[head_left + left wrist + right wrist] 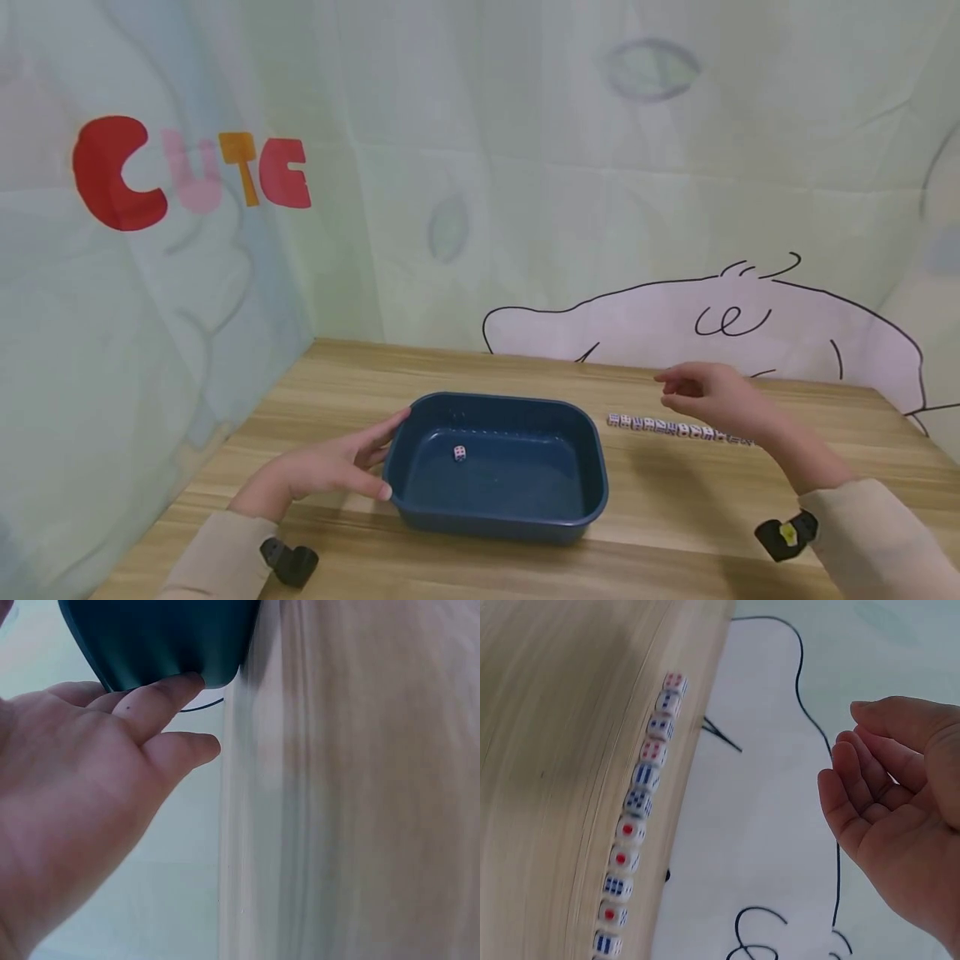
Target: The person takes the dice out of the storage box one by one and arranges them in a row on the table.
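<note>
A dark blue rectangular basin (498, 527) stands on the table, with a single white die (460, 453) lying on its floor toward the left. My left hand (330, 468) rests against the basin's left side, fingers and thumb spread along the wall. In the left wrist view, fingers of the left hand (82, 765) touch the basin's outer wall (161, 645). Over the row of white dice (660, 427) to the right of the basin hovers my right hand (716, 398). The right wrist view shows this hand (900, 780) empty, its fingers loosely bent, apart from the dice (630, 830).
The wood-grain table (660, 525) ends at a hanging printed cloth (465, 125) at the back and left. Dark wrist cameras sit on the left sleeve (225, 554) and right sleeve (877, 533). The dice line runs rightward, partly behind the right forearm.
</note>
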`<state>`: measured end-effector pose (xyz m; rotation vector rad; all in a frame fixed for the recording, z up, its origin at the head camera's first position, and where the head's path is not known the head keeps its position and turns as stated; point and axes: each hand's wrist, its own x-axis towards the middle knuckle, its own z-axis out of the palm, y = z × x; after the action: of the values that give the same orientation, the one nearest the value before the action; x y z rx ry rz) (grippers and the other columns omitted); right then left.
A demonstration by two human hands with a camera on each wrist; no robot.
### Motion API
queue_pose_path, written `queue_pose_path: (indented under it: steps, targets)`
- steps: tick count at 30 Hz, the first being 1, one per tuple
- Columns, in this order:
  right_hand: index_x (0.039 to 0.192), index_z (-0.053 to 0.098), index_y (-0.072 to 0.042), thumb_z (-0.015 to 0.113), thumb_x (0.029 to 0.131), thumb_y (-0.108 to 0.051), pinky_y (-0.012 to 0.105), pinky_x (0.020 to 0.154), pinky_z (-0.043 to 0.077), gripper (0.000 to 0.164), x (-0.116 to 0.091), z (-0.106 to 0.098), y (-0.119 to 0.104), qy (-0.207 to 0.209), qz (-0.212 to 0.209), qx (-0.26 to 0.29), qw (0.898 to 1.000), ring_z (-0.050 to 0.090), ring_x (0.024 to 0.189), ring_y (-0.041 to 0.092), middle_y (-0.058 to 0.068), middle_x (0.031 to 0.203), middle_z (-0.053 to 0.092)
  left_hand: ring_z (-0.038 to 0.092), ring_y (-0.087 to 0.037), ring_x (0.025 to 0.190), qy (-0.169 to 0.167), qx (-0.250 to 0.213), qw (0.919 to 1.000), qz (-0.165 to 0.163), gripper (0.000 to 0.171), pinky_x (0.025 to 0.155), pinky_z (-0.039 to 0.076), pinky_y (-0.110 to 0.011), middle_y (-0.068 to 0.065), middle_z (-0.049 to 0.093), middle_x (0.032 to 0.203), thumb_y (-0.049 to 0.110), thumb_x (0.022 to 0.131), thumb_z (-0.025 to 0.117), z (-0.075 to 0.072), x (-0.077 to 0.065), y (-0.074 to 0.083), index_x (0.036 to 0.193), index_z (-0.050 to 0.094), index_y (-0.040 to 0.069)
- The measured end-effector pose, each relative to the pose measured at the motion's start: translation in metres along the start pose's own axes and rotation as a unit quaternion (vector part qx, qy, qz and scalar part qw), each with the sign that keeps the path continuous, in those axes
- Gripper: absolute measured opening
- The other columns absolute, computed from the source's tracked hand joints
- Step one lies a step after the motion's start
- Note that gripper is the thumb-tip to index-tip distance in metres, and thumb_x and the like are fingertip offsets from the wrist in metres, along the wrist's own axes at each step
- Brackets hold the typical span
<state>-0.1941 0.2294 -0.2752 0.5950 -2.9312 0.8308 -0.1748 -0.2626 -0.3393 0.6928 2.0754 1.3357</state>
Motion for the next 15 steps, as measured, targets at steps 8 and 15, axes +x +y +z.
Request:
queue_pose_path:
  steps: [8,15]
  targets:
    - [0.116,0.064,0.002,0.066,0.09,-0.013,0.026,0.07,0.052,0.03,0.016,0.017,-0.027,-0.004,-0.04,0.024,0.999,0.059,0.082,0.015,0.004,0.094,0.066,0.014,-0.051,0.141,-0.002,-0.002,1.0,0.003,0.104,0.11,0.021,-0.059,-0.027,0.0,0.158,0.018,0.086,0.071,0.0,0.0,0.0,0.155,-0.006,0.008]
    - [0.118,0.064,0.001,0.065,0.091,-0.011,0.027,0.071,0.052,0.03,0.031,0.034,-0.053,-0.022,-0.054,0.042,0.997,0.059,0.082,0.015,0.005,0.094,0.065,0.015,-0.051,0.141,0.001,0.0,1.0,0.0,0.104,0.11,0.021,-0.059,-0.026,-0.001,0.159,0.019,0.086,0.071,0.0,0.0,0.001,0.155,-0.006,0.008]
